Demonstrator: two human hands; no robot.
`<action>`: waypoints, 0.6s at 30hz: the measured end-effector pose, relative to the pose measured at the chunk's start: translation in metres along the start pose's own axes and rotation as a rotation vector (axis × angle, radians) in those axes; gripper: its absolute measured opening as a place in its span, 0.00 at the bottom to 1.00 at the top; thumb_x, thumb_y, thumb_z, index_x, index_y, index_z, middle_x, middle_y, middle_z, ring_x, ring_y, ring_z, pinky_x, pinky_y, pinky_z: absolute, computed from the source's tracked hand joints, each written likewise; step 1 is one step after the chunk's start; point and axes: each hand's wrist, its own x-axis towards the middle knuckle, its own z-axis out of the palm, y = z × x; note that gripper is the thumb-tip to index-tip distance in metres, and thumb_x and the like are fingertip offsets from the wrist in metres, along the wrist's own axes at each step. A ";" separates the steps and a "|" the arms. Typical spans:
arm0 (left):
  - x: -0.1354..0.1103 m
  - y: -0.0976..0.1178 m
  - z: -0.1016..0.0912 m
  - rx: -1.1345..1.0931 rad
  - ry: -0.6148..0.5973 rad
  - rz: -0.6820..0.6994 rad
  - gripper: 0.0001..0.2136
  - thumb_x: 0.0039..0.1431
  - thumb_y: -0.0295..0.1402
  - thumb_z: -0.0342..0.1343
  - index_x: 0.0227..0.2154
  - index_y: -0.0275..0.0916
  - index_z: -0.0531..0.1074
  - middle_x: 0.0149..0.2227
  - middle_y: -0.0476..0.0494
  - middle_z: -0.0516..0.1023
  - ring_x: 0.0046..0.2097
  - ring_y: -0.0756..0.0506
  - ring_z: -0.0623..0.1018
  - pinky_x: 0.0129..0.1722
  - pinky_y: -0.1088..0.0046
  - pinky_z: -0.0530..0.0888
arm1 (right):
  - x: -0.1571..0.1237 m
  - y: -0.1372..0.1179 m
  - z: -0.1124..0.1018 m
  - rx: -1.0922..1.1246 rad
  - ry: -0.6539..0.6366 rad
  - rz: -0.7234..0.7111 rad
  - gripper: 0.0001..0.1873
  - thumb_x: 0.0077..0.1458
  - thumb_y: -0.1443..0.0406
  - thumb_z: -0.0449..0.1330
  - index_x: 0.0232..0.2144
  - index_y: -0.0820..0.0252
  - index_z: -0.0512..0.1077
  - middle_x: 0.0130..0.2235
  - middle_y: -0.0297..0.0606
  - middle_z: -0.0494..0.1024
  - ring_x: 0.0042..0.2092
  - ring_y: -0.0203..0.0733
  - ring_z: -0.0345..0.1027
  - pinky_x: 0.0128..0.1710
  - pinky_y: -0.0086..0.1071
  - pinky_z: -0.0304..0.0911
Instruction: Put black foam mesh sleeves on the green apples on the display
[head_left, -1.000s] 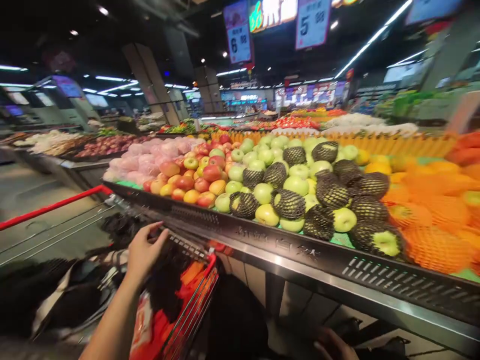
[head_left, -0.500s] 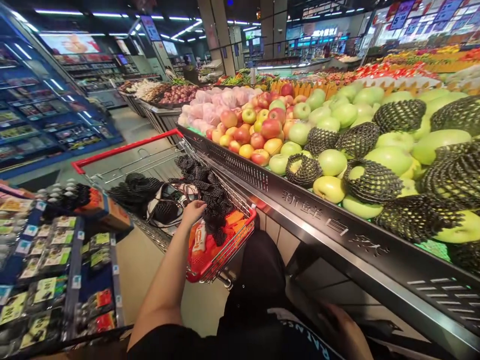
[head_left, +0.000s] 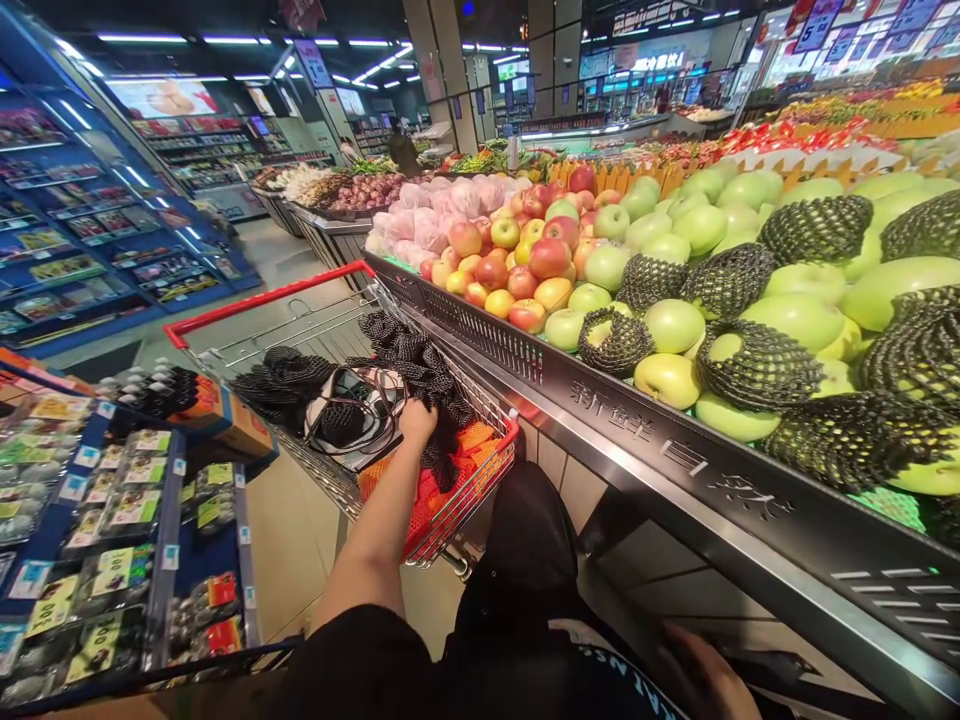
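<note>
Reaching down into the cart [head_left: 270, 302], the left hand [head_left: 418, 424] is positioned at the black netting [head_left: 409, 350], with its fingertips at the near edge of the pile. The netting lies directly beyond and to the right of the fingers, bunched along the cart wall on the display side. The fingertips are not clear of the pile, so whether the grip is closed on the netting cannot be told.

To the left of the hand, a black cord [head_left: 360, 408] lies looped over a pale item. A second black bundle [head_left: 281, 378] lies farther left. Orange netting [head_left: 474, 452] occupies the near end of the cart, to the right of the wrist and below the black pile.

The right hand [head_left: 709, 678] is low at the person's right side, beneath the display edge and well apart from the cart; it is blurred and its grip cannot be determined.

The display [head_left: 517, 350] runs alongside the cart and carries red apples [head_left: 551, 258] and green apples [head_left: 675, 326], some of the green ones in black mesh sleeves [head_left: 757, 365].
</note>
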 end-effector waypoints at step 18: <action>-0.330 0.119 0.097 -0.845 -0.963 0.603 0.09 0.45 0.32 0.66 0.32 0.41 0.77 0.35 0.43 0.78 0.37 0.44 0.77 0.37 0.68 0.73 | 0.016 -0.088 0.015 0.566 0.209 -0.018 0.21 0.41 0.53 0.71 0.35 0.55 0.73 0.31 0.38 0.82 0.35 0.48 0.77 0.37 0.33 0.74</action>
